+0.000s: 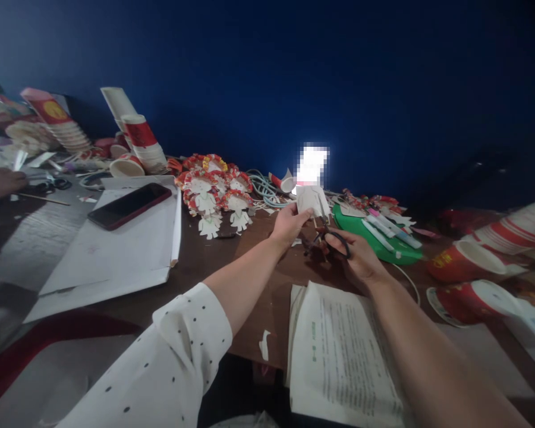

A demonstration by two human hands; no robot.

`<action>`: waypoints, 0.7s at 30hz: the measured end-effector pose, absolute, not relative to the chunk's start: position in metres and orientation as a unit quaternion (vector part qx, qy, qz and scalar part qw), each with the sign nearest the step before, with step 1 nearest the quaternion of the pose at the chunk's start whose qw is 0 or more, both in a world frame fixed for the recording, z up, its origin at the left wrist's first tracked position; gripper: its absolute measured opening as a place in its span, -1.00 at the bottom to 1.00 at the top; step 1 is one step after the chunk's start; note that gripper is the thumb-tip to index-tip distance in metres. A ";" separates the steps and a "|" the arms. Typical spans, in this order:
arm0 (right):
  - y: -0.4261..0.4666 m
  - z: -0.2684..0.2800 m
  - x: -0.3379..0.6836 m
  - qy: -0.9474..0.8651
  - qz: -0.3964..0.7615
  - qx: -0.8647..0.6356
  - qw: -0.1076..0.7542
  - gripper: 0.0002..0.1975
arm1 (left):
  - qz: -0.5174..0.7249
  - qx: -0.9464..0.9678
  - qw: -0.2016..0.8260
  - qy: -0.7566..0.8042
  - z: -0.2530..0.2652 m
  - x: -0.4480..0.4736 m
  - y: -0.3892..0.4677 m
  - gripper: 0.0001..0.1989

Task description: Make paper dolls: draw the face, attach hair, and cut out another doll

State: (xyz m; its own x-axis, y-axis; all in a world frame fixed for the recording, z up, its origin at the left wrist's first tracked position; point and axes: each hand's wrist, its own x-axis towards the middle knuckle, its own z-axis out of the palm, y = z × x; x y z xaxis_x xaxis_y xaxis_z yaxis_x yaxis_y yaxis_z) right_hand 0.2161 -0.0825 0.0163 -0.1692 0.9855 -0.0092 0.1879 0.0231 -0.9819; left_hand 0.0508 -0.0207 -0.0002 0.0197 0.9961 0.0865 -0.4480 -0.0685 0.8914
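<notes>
In the middle of the view, my left hand (pixel 289 223) pinches a white paper piece (pixel 310 200) by its lower left side. My right hand (pixel 354 255) is closed round the black handles of a pair of scissors (pixel 339 241). The scissors' blades point up at the right part of the paper, and I cannot tell whether they are cutting into it. Red scraps lie on the brown table below the scissors. To the left stands a cluster of paper dolls (pixel 216 190) with red frilled edges and white bodies.
A phone (pixel 129 205) lies on a white board (pixel 116 255) at left. An open book (pixel 343 356) lies in front. Stacked paper cups (pixel 145 142) stand behind; more cups (pixel 468 261) lie right. Markers (pixel 390 229) rest on a green item (pixel 352 229). Another person's hand (pixel 2 184) shows far left.
</notes>
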 end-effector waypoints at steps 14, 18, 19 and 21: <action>-0.084 0.021 0.214 -0.597 0.458 -0.524 0.398 -0.50 | 0.611 0.387 0.603 0.337 0.003 0.051 -0.022 -0.83; -0.083 0.019 0.216 -0.600 0.461 -0.517 0.400 -0.49 | 0.611 0.390 0.599 0.341 0.004 0.051 -0.023 -0.85; -0.082 0.019 0.216 -0.600 0.463 -0.516 0.400 -0.49 | 0.611 0.391 0.598 0.342 0.005 0.050 -0.023 -0.85; -0.082 0.018 0.217 -0.598 0.468 -0.512 0.402 -0.48 | 0.609 0.392 0.597 0.345 0.005 0.050 -0.023 -0.84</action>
State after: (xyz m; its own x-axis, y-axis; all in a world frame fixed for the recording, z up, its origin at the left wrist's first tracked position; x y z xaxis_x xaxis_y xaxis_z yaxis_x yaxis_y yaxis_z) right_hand 0.2172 -0.0819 0.0184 -0.1528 0.9883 0.0007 0.2353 0.0371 -0.9712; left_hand 0.0502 -0.0234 0.0055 0.0197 0.9976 0.0667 -0.4570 -0.0503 0.8880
